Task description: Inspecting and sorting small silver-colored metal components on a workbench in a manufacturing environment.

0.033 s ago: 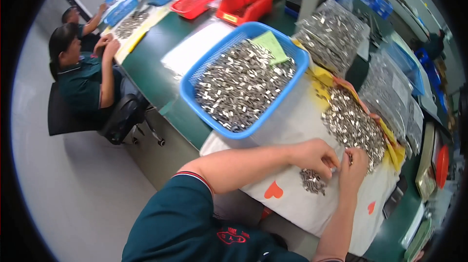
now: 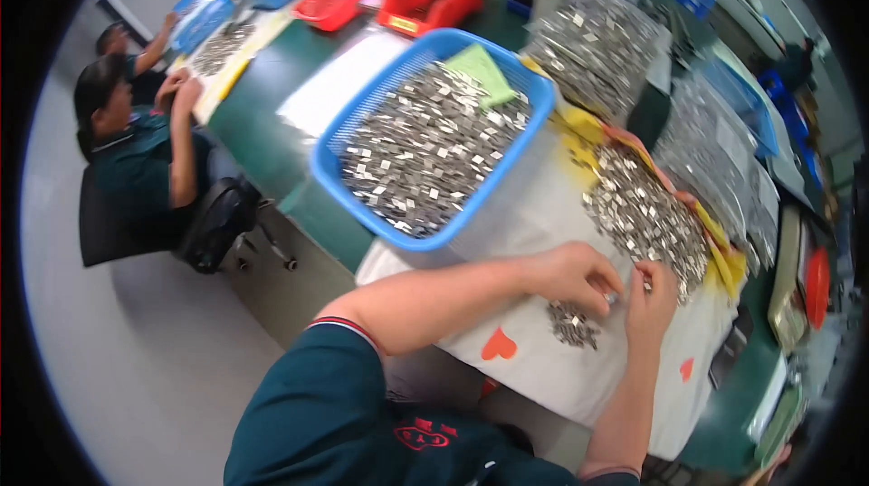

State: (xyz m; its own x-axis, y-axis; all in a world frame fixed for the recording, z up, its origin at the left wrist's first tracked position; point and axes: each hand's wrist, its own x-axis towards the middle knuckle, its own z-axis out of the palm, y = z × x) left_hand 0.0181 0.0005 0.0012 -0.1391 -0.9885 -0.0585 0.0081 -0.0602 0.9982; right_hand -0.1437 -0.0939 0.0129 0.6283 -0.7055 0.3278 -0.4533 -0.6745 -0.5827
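Over a cream cloth (image 2: 543, 377) with heart prints, both my hands work close together. My left hand (image 2: 572, 274) is curled, with a small shiny metal piece (image 2: 610, 298) at its fingertips. My right hand (image 2: 654, 294) pinches another small metal piece (image 2: 647, 286) between thumb and fingers, partly hidden. A little heap of metal pieces (image 2: 572, 325) lies just below my left hand. Beyond my right hand spreads a larger pile of the same pieces (image 2: 644, 214). Farther off to the left, a blue plastic basket (image 2: 328, 185) holds a great many of them and a green paper slip (image 2: 482, 74).
Clear bags of metal parts (image 2: 593, 47) stand at the back right, beside a yellow cloth edge (image 2: 729, 273). Red bins (image 2: 430, 2) sit farther back on the green table (image 2: 258, 119). A dark phone (image 2: 730, 346) lies at right. Two seated people (image 2: 136, 151) work at far left.
The whole view has shifted slightly, so everything sits a little farther left and up. My fingertips are a bit farther apart, and both hands remain over the small heap.
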